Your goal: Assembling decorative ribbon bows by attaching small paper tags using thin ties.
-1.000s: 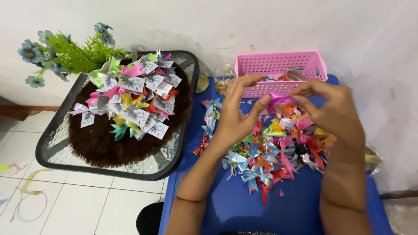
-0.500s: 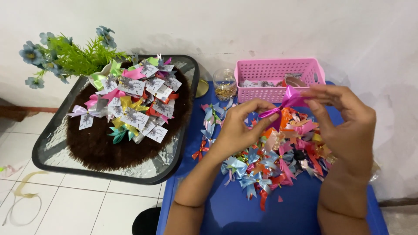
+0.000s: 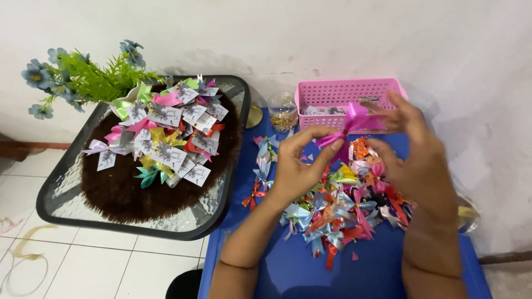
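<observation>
A glass-topped table with a dark frame stands at the left of the scene, and a round brown mat covers most of it. Heaped on the far half of the mat is a pile of finished ribbon bows with small paper tags, and a spray of blue artificial flowers with green leaves rises at the table's far left corner. To the right sits a blue table, its middle covered by a loose heap of untagged ribbon bows in many colours. At its far edge stands a pink perforated basket with bits of paper inside, and just left of that a small clear jar holding what look like gold pins.

Both hands are raised over the heap, just near of the basket. The left hand pinches the tail of a pink ribbon bow between thumb and forefinger; the right hand has its fingers loosely curled and half spread at the bow's right side, touching or nearly touching the loops, though motion blur hides the exact contact.

The step in hand looks like shaping or checking a single bow picked from the heap. Judging by the tagged pile, the next move would call for a tag and a pin, so one hand must free itself while the other keeps the bow pinched. The basket and jar lie just beyond the hands with nothing in between; only the loose heap crowds the space beneath
</observation>
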